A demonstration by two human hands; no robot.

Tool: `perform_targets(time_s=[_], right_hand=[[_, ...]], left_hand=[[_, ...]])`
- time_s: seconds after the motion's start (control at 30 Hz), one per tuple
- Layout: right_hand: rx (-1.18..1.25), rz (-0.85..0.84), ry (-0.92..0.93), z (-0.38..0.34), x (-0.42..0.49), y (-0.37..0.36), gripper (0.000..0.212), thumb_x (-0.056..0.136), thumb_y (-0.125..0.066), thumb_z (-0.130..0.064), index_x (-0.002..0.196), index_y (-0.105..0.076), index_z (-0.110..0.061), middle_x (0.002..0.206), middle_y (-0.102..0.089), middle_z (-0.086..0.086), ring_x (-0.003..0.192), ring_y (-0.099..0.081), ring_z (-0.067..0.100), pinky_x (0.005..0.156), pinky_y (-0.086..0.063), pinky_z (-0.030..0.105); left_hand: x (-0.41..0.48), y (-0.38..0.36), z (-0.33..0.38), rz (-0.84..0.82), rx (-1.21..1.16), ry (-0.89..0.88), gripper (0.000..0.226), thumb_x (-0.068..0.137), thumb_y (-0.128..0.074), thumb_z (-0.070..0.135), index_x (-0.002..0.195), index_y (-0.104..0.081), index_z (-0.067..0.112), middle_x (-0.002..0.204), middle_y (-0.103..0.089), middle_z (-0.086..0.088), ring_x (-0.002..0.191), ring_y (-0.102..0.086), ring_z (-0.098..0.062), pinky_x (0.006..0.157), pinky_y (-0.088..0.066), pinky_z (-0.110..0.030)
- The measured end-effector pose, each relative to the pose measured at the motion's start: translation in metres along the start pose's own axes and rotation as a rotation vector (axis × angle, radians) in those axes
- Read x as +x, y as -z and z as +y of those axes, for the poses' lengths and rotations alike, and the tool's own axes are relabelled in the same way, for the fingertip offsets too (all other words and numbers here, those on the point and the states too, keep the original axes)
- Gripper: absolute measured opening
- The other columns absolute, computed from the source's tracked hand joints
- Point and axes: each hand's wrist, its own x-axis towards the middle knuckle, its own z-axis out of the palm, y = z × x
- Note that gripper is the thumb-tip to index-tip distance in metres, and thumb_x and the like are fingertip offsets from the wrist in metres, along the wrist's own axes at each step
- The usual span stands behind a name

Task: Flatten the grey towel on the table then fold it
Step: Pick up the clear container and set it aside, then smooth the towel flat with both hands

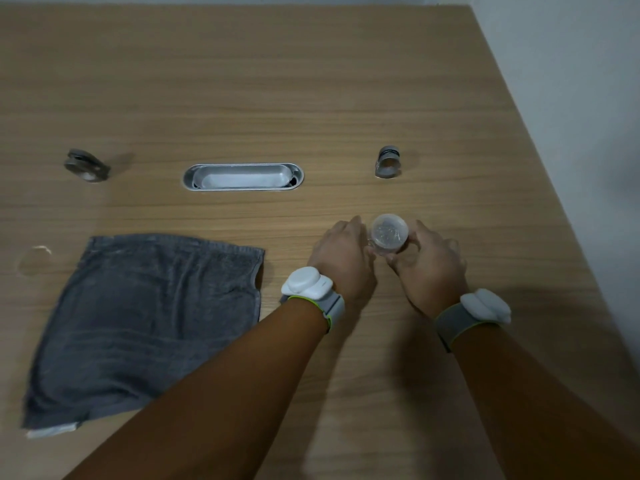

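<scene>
The grey towel (pixel 145 323) lies folded into a rough rectangle on the wooden table (pixel 311 81) at the lower left, with a white label showing at its near corner. Well to the right of it, my left hand (pixel 341 258) and my right hand (pixel 427 263) are both wrapped around a small clear plastic jar (pixel 388 235) that stands on the table between them. Neither hand touches the towel. Each wrist wears a white sensor on a grey strap.
An oval metal cable slot (pixel 242 176) is set into the table's middle. A small dark jar (pixel 388 162) lies on its side at the right, a round dark lid-like object (pixel 86 164) at the left. A clear lid (pixel 34 259) rests left of the towel. The table edge runs diagonally at right.
</scene>
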Motion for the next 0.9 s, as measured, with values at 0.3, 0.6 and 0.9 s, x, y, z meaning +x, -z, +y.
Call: perform_targets(time_s=[0.3, 0.6, 0.9], right_hand=[[0.075, 0.129, 0.177, -0.084, -0.028, 0.009, 0.061, 0.095, -0.057, -0.015, 0.153, -0.039, -0.018, 0.149, -0.044, 0.01, 0.136, -0.036, 0.031, 0.113, -0.035, 0.049], [0.006, -0.091, 0.461, -0.215, -0.088, -0.117, 0.051, 0.102, -0.052, -0.033, 0.145, -0.051, -0.006, 0.152, -0.048, 0.016, 0.142, -0.038, 0.034, 0.12, -0.028, 0.044], [-0.326, 0.005, 0.361, -0.216, -0.128, -0.204, 0.076, 0.101, -0.007, -0.068, 0.163, -0.012, -0.025, 0.171, -0.006, 0.001, 0.158, -0.001, 0.021, 0.127, 0.002, 0.049]], left_hand=[[-0.052, 0.108, -0.113, 0.271, -0.017, 0.15, 0.045, 0.098, -0.056, 0.014, 0.143, -0.049, 0.009, 0.138, -0.054, -0.014, 0.127, -0.05, -0.031, 0.109, -0.04, -0.041], [-0.109, 0.158, -0.238, 0.28, 0.158, 0.158, 0.039, 0.102, -0.051, 0.023, 0.138, -0.057, 0.007, 0.145, -0.054, -0.013, 0.134, -0.048, -0.033, 0.114, -0.036, -0.042], [-0.145, 0.131, -0.309, 0.046, 0.313, 0.09, 0.069, 0.103, -0.013, 0.058, 0.161, -0.012, 0.02, 0.169, -0.002, -0.003, 0.155, 0.004, -0.02, 0.125, 0.008, -0.04]])
